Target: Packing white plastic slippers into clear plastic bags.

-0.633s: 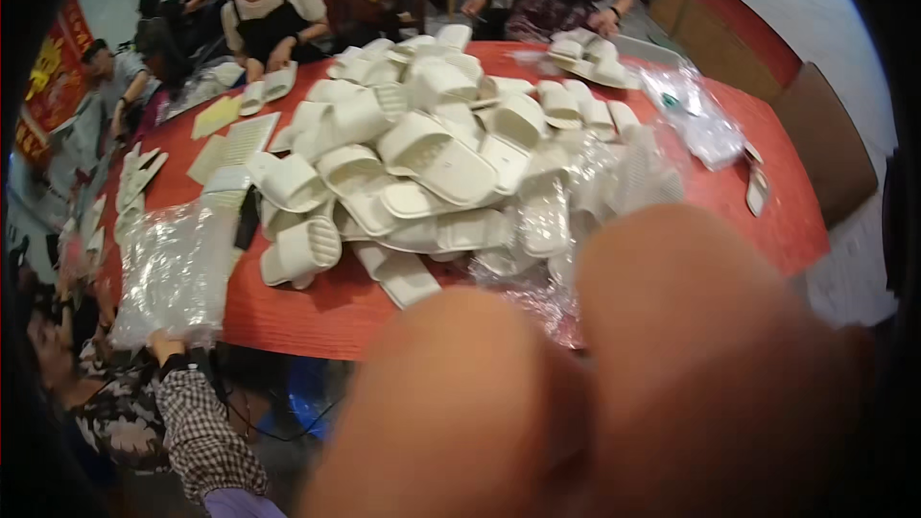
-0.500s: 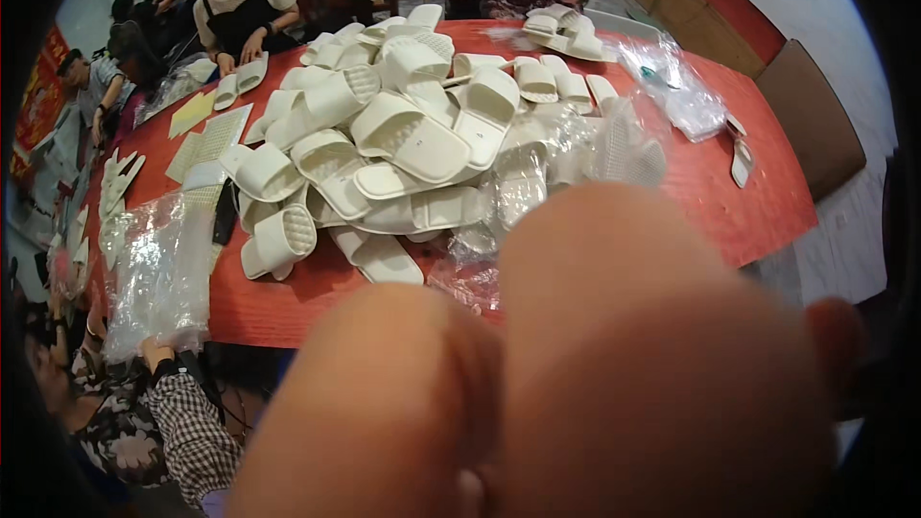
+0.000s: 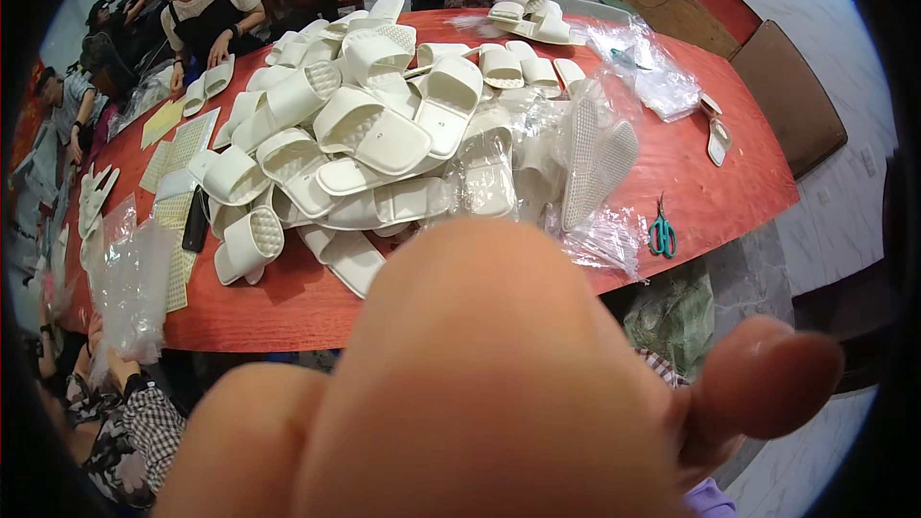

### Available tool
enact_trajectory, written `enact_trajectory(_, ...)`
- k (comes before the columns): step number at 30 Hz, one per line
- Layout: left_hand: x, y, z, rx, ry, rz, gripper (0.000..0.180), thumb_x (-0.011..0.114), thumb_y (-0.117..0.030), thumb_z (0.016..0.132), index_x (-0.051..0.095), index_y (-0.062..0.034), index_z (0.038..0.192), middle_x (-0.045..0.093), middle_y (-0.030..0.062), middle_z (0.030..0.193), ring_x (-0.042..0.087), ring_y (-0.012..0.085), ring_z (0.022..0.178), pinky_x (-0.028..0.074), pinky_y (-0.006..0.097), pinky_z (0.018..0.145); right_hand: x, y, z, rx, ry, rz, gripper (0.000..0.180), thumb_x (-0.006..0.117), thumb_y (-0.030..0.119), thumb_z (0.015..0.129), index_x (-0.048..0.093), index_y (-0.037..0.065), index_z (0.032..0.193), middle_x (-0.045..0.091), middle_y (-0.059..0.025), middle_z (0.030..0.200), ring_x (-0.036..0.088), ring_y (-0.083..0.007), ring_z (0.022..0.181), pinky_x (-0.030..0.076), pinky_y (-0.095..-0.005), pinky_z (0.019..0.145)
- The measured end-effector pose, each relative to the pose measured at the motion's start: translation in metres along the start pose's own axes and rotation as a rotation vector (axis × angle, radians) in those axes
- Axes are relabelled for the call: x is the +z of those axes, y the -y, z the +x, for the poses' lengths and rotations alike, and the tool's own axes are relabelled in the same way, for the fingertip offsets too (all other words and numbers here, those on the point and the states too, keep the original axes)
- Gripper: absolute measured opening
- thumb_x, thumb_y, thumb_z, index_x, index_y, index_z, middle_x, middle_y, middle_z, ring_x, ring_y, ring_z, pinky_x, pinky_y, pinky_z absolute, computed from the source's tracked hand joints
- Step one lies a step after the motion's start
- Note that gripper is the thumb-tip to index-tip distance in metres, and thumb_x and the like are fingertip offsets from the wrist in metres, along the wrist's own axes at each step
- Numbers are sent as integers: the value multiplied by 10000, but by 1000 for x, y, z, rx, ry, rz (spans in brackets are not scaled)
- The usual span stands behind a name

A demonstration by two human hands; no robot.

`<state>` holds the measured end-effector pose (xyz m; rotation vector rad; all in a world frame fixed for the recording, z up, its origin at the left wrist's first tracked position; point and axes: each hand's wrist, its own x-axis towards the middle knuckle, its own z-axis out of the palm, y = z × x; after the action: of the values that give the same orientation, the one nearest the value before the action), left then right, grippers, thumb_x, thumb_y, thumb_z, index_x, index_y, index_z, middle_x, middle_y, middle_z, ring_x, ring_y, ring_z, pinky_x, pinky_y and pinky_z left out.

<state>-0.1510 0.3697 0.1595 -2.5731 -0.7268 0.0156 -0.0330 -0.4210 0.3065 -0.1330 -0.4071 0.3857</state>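
Note:
My right hand [image 3: 489,384] is raised very close to the camera, large and out of focus. Its thumb [image 3: 763,374] stands apart from the fingers, and I see nothing between them. At the lower left, my left hand [image 3: 123,367], in a checked sleeve, grips the lower end of clear plastic bags [image 3: 134,278]. A large pile of off-white slippers [image 3: 369,134] covers the middle of the red table [image 3: 254,321]; my right fingers hide its near edge. Slippers in clear wrapping [image 3: 600,158] lie at the pile's right side.
Teal-handled scissors [image 3: 662,235] lie near the front right edge. Yellowish sticker sheets [image 3: 177,259] and a black object [image 3: 196,221] are left of the pile. A crumpled clear bag [image 3: 648,77] lies farther back. Other people work around the table; a brown chair [image 3: 791,96] stands at right.
The scene has shifted left in the view. My right hand has moved, uncovering the scissors and wrapped slippers, and more of its thumb shows. My left hand still holds the bags.

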Motion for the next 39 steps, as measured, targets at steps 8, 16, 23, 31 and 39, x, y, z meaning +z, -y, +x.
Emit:
enact_trajectory(8,-6,-140,-75,115,10,622,399,420,-314,966,524,-47,1244,567,122,1194,532,219,1113,454,333,922,-18,-1,0,24,67,105,410,473,410,956,399,64,1164,462,-96,1068,507,-215,881,523,-371,677)
enact_trajectory(16,-25,-191,-65,607,151,2562,562,569,-443,887,467,-102,1322,478,102,1312,456,252,1225,423,385,1003,-20,17,-6,30,187,240,455,496,419,936,410,66,1210,480,-92,1093,512,-203,898,515,-337,690)
enact_trajectory(23,-61,-347,-84,512,-352,3966,457,493,-354,988,498,-42,1322,514,110,1332,522,237,1182,430,371,999,-27,61,-18,14,125,238,340,502,367,957,436,84,1134,471,-83,1090,500,-182,895,515,-328,734)
enact_trajectory(31,-197,-552,-201,-350,-1779,3539,363,499,-215,1000,477,-3,1295,597,139,1202,612,236,1080,514,360,919,-193,170,-129,-361,-762,-860,203,506,193,971,520,64,1127,525,-35,1107,503,-126,1002,447,-277,848)
enact_trajectory(39,-233,-653,-248,-673,-2059,3427,546,468,-360,1017,365,-17,1429,541,133,1284,570,190,1092,482,318,904,-277,128,-155,71,-817,-1235,351,565,137,947,505,44,1281,540,-13,1135,501,-89,1006,430,-260,850)
